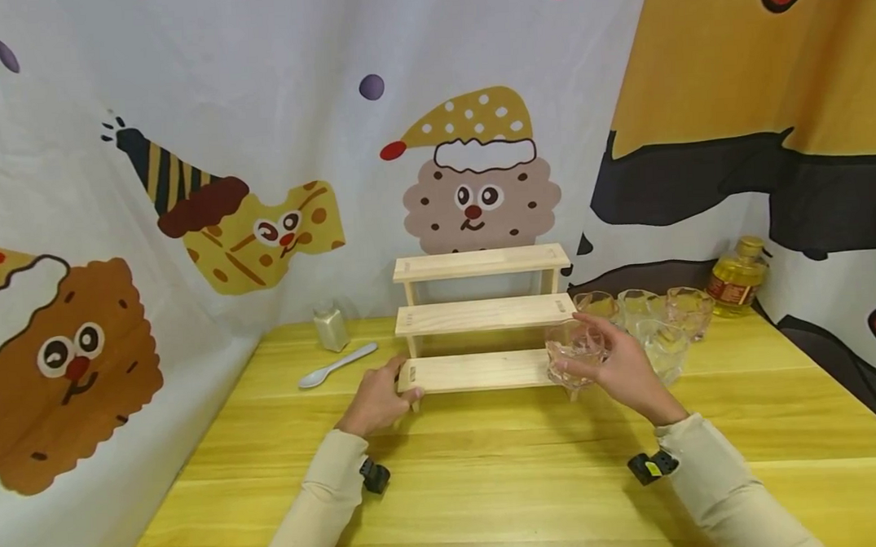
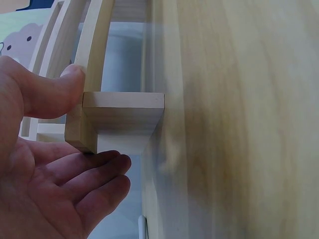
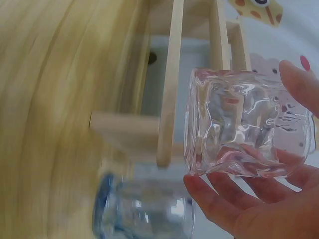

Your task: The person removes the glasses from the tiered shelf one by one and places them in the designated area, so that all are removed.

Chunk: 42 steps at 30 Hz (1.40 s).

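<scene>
A light wooden three-step rack (image 1: 476,314) stands on the table. My left hand (image 1: 379,397) grips the left end of its lowest step (image 1: 479,372); in the left wrist view the thumb (image 2: 55,92) lies on the plank and the other fingers curve past its end. My right hand (image 1: 626,371) holds a pink-tinted clear glass (image 3: 244,124) between thumb and fingers. That glass is upright at the right end of the lowest step, its base close to the plank; whether they touch I cannot tell. Beside the right hand is a clear bluish glass (image 1: 663,349).
Several more glasses (image 1: 687,307) stand right of the rack, near a yellow oil bottle (image 1: 737,278). To the left are a small jar of pale contents (image 1: 330,327) and a white spoon (image 1: 337,366). A printed curtain (image 1: 291,108) hangs behind the table (image 1: 476,484).
</scene>
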Tool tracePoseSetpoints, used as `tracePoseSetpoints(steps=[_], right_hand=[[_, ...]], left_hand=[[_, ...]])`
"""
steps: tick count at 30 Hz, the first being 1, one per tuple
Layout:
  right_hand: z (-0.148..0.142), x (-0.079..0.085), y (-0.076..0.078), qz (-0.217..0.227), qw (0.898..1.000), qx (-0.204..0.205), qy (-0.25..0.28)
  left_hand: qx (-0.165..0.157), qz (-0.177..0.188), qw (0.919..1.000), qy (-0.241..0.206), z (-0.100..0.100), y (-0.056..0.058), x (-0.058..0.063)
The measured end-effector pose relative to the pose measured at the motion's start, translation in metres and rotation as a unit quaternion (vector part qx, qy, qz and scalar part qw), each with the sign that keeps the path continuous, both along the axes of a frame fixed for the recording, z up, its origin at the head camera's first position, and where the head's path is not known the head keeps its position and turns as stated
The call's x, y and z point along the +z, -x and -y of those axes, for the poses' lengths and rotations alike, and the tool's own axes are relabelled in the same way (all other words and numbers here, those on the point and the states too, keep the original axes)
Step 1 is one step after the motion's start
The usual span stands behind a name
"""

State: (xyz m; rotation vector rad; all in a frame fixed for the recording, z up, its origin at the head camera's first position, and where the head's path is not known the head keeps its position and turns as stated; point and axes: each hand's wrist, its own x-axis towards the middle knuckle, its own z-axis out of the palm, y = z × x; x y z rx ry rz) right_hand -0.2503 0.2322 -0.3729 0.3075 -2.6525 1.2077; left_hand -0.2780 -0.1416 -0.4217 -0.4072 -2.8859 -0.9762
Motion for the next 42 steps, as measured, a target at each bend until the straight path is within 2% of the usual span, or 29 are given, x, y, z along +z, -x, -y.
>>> tracePoseSetpoints(steps=[10,20,33,42], right_hand=[[-0.037,0.016,-0.014,0.017,1.000,-0.013,-0.008],[-0.077,0.030,-0.015,0.024,0.998,-0.055,-0.030],[-0.130,0.024,-0.012,0.012,0.993,-0.105,-0.057],[-0.158,0.019,-0.010,0.034,0.986,-0.153,-0.060]], left_hand=[[-0.001,0.006,1.0000,-0.003,0.003,0.001,0.001],[0.001,0.002,1.0000,-0.004,0.003,0.001,0.002],[0.003,0.005,1.0000,-0.003,0.000,0.001,0.001],[-0.002,-0.006,1.0000,-0.005,-0.001,0.000,0.000]])
